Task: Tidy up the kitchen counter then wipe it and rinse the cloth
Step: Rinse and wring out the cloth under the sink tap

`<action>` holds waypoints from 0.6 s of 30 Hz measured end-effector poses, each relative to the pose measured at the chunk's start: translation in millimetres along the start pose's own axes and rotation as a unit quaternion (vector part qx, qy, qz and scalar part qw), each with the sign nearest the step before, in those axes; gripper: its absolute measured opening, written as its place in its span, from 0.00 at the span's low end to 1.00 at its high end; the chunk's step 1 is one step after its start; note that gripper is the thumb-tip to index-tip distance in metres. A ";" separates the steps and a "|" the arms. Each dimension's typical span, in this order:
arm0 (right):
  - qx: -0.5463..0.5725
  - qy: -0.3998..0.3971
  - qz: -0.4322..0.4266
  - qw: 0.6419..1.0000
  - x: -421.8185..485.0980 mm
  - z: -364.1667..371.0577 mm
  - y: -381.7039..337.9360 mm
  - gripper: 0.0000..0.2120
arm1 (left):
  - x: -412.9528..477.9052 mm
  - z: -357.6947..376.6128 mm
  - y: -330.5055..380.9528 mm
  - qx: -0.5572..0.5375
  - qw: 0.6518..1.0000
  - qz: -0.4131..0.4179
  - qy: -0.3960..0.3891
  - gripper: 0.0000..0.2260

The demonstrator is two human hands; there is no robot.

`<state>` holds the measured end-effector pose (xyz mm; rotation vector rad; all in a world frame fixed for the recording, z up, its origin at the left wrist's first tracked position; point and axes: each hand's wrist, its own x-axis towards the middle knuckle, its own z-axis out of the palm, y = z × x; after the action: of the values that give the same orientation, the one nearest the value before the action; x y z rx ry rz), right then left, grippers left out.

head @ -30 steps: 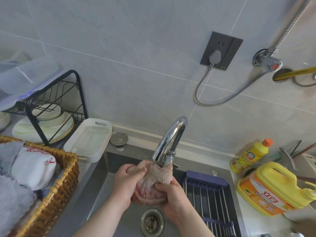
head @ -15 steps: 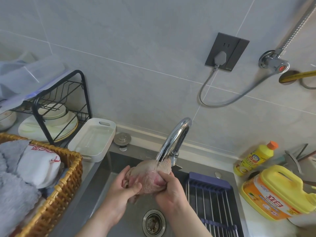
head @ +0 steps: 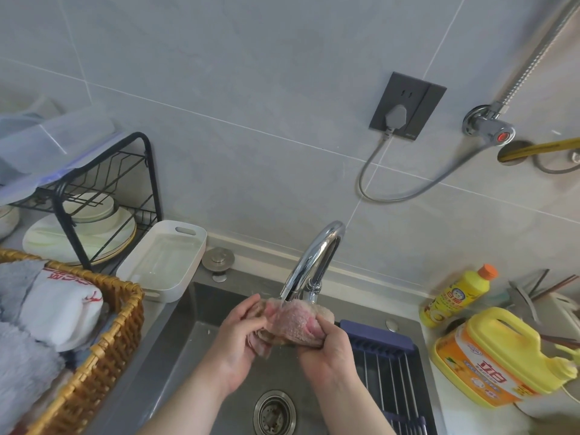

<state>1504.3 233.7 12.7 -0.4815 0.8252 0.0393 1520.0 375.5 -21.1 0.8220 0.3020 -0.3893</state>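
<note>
Both hands hold the cloth (head: pixel 293 324) over the sink (head: pixel 185 337), right under the spout of the tap (head: pixel 317 262) and above the drain (head: pixel 274 412). The cloth is pink and bunched into a wad. The left hand (head: pixel 241 343) grips its left end, fingers (head: pixel 251 312) curled round the fabric. The right hand (head: pixel 329 356) clasps the right side from below, its fingers wrapped into the folds and mostly hidden. Whether water is running cannot be told.

A dark rack (head: pixel 386 368) sits in the right part of the sink. On the counter (head: pixel 448 419) to the right stand a yellow bottle (head: pixel 458 296) and, nearer, a yellow jug (head: pixel 508 356). To the left of the sink lie a white tray (head: pixel 163 259) and a round plug (head: pixel 218 259) just beside it. A wicker basket (head: pixel 119 324) holds folded towels. Behind it a black dish rack (head: pixel 103 196) carries plates (head: pixel 78 237). A socket (head: pixel 408 111) with a plug in it is on the tiled wall.
</note>
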 end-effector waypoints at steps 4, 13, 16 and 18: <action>0.028 -0.009 -0.007 1.000 -5.7 -4.1 -6.3 0.08 | 5.0 -1.3 4.3 -0.039 0.999 -0.011 0.012 0.17; 0.090 0.044 0.016 0.995 -4.2 -9.2 -4.3 0.09 | 5.7 -4.3 1.3 0.012 0.999 -0.036 0.001 0.34; 0.111 0.047 0.034 0.992 6.0 -7.1 -1.7 0.10 | 3.3 9.9 -4.5 0.070 0.996 -0.002 0.064 0.25; 0.099 0.049 0.049 0.993 10.3 -4.4 -2.4 0.11 | 9.0 13.5 -5.0 0.078 0.991 0.017 0.109 0.16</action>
<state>1508.8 228.2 3.8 -0.2566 0.9378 0.0241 1527.2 360.2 -19.4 1.0255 0.4648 -0.2936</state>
